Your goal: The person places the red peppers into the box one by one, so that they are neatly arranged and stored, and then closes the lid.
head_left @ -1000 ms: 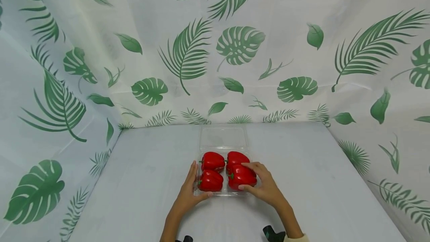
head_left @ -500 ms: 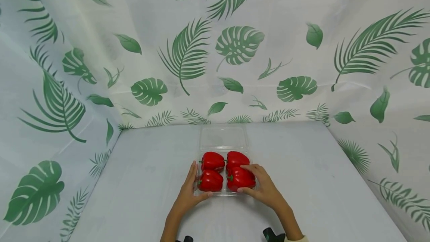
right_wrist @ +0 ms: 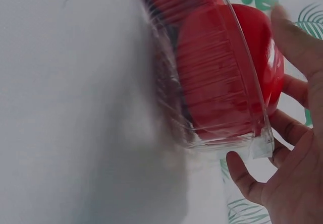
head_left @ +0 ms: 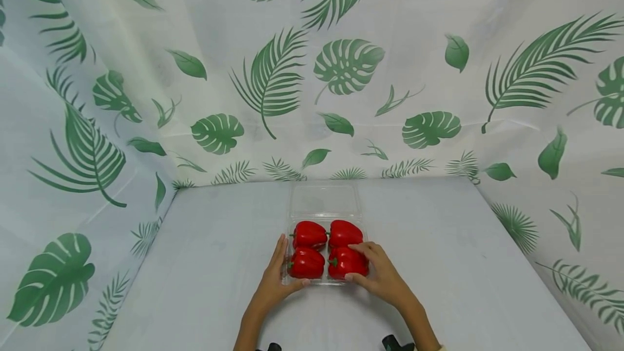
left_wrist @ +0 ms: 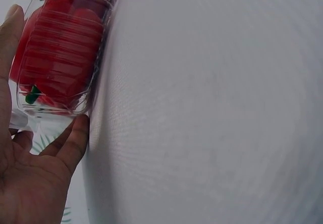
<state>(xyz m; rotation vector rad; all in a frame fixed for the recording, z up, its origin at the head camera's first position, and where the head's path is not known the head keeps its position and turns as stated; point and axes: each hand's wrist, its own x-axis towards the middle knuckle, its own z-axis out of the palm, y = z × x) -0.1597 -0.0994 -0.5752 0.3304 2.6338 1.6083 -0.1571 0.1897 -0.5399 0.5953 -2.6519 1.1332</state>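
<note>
A clear plastic clamshell box [head_left: 327, 281] holds several red bell peppers with green stems, such as the rear-left pepper [head_left: 309, 235] and the front-left pepper [head_left: 305, 263]. My left hand [head_left: 271, 283] holds the box at its front-left corner, fingers along the left side, thumb at the front edge. My right hand [head_left: 385, 275] grips the front-right bell pepper [head_left: 347, 263], thumb at its front and fingers over its right side. In the right wrist view this bell pepper [right_wrist: 219, 77] shows through the ribbed wall and bulges above the rim. Behind it lies the rear-right pepper [head_left: 345, 233].
The box's open lid [head_left: 324, 200] lies back toward the rear of the white table [head_left: 234, 221]. A cloth with green leaf prints [head_left: 351, 145] hangs along the back and both sides. Dark wrist camera mounts [head_left: 397, 343] show at the bottom edge.
My right hand has shifted the front-right pepper slightly left and down, so it now sits lower in the box, level with the front-left one. My left hand has stayed in place.
</note>
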